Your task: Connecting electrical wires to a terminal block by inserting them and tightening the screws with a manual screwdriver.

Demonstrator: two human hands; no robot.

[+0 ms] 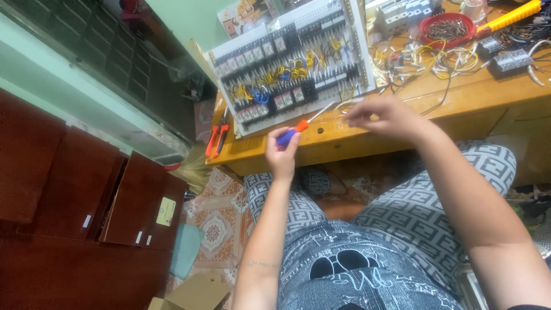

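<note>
1. The left hand (281,150), at centre frame, is closed around the blue and orange plastic handle of a slim screwdriver (304,123), whose thin metal shaft slants up and to the right.
2. The right hand (385,116), just right of centre, has its fingertips pinched together near the screwdriver's tip; they seem to hold something very small, though it is too tiny to make out.
3. Both hands hover over the front edge of a yellowish wooden workbench (459,97) that crosses the upper right of the frame.
4. Just above the hands lies a white perforated wiring panel (290,63) (tilted, packed with black relay blocks and yellow and blue wires).
5. Red-handled pliers (217,139) rest at the bench's left end, well apart from the left hand.
6. A round red plastic bowl (447,27) of small metal pieces sits at the upper right, with loose wires beside it.
7. Dark reddish wooden cabinets (69,189) fill the left of the frame.
</note>
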